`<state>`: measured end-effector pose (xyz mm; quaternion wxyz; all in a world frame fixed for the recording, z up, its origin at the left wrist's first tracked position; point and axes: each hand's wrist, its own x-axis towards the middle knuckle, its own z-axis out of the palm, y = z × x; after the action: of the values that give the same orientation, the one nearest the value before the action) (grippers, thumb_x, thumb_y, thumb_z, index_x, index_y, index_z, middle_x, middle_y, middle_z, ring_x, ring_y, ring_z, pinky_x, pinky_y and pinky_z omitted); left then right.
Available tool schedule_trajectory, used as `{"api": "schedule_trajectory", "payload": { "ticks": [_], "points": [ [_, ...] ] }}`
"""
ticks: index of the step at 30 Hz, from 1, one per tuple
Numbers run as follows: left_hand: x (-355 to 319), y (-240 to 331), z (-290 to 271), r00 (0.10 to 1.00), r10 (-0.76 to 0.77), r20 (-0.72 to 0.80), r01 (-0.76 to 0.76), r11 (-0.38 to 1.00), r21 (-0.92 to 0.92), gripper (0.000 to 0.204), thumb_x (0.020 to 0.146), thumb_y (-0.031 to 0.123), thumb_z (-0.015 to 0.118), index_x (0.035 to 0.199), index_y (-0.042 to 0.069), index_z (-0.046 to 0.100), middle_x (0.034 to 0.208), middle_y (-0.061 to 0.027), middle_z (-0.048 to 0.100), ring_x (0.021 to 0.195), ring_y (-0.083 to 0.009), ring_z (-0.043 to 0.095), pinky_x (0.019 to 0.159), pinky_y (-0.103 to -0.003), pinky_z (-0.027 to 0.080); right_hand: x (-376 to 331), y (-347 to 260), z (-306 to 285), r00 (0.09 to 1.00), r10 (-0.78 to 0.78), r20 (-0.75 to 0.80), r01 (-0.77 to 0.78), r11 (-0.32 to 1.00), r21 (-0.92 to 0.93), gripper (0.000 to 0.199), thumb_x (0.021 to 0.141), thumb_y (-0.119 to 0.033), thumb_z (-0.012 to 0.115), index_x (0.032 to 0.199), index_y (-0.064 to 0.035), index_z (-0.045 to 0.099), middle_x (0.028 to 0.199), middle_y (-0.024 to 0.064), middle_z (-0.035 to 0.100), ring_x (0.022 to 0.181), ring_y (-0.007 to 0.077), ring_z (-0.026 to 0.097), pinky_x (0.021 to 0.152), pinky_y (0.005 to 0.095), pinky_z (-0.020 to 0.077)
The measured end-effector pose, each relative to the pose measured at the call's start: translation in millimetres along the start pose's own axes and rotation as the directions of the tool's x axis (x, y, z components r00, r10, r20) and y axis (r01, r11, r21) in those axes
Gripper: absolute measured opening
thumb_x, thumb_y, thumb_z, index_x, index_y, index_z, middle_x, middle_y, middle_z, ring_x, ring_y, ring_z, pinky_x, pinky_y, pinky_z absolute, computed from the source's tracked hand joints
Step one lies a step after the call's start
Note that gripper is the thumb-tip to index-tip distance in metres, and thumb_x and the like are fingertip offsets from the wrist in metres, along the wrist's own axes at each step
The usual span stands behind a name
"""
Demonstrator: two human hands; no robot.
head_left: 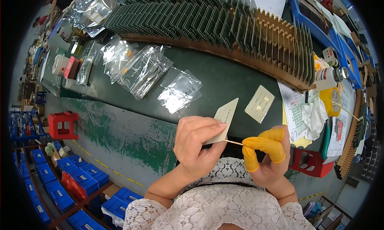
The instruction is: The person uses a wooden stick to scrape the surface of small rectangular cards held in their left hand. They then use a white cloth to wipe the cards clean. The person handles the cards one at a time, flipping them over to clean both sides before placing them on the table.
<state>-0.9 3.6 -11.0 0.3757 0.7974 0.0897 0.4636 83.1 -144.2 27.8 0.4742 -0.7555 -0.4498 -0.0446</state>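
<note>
My left hand [198, 144] is closed on a thin pale beige panel [227, 113] with small dark print, held tilted above the table's front edge. Yellow finger cots cover several fingers of my right hand [269, 152], which pinches a thin wooden cotton swab [233, 142]. The tip of the swab meets the lower edge of the panel; whether it touches the face or the rim is too small to tell. A second pale panel [260, 103] lies flat on the green table, just beyond my right hand.
Long brown racks [276, 68] hold rows of upright dark panels across the back. Clear plastic bags [181, 90] lie left on the table [216, 80]. At right are a white bottle [326, 78], a yellow tape roll [330, 102], a crumpled white cloth [314, 119] and papers. Red stools [64, 125] flank the table.
</note>
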Motion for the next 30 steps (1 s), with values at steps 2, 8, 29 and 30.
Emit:
{"api": "schedule_trajectory", "payload": {
  "ticks": [2,8,29,30],
  "points": [
    [-0.1,-0.2,0.2,1.0,0.001,-0.002,-0.001,1.0,0.0,0.035,0.068,-0.014,0.076,0.094,0.005,0.061,0.091,-0.0075,0.065,0.077,-0.02,0.061,0.07,-0.029,0.045,-0.4,0.2,0.6,1.0,0.008,-0.005,-0.008,1.0,0.003,0.031,0.069,-0.003,0.08,0.097,-0.0095,0.069,0.083,0.0046,0.056,0.072,0.0223,0.049,0.062,0.0321,0.0382],
    [-0.8,0.0,-0.3,1.0,-0.005,0.0,0.005,1.0,-0.002,0.036,0.068,-0.014,0.076,0.095,0.005,0.061,0.091,-0.0075,0.065,0.077,-0.0199,0.061,0.07,-0.029,0.045,0.0,0.4,-0.1,1.0,0.0,0.0,0.0,1.0,-0.005,0.03,0.069,-0.004,0.08,0.096,-0.0095,0.069,0.084,0.0045,0.056,0.072,0.0221,0.049,0.062,0.0323,0.0381],
    [-3.5,2.0,0.9,0.996,-0.084,-0.007,0.084,0.993,0.083,0.045,0.056,-0.009,0.075,0.098,0.005,0.071,0.086,-0.006,0.062,0.073,-0.0226,0.056,0.063,-0.032,0.043,-0.5,4.1,-0.7,0.999,0.041,-0.027,-0.041,0.999,0.003,0.026,0.072,-0.003,0.078,0.096,-0.0073,0.069,0.084,0.0063,0.059,0.073,0.0213,0.049,0.061,0.0314,0.0381],
    [-3.2,1.9,1.2,0.997,-0.082,-0.007,0.082,0.993,0.084,0.045,0.056,-0.009,0.075,0.098,0.005,0.071,0.086,-0.006,0.062,0.073,-0.0227,0.056,0.063,-0.032,0.043,-0.4,4.1,-1.2,0.999,0.041,-0.021,-0.04,0.999,0.001,0.026,0.073,-0.003,0.078,0.097,-0.0072,0.069,0.084,0.0063,0.059,0.073,0.0214,0.049,0.062,0.0315,0.038]
  ]
}}
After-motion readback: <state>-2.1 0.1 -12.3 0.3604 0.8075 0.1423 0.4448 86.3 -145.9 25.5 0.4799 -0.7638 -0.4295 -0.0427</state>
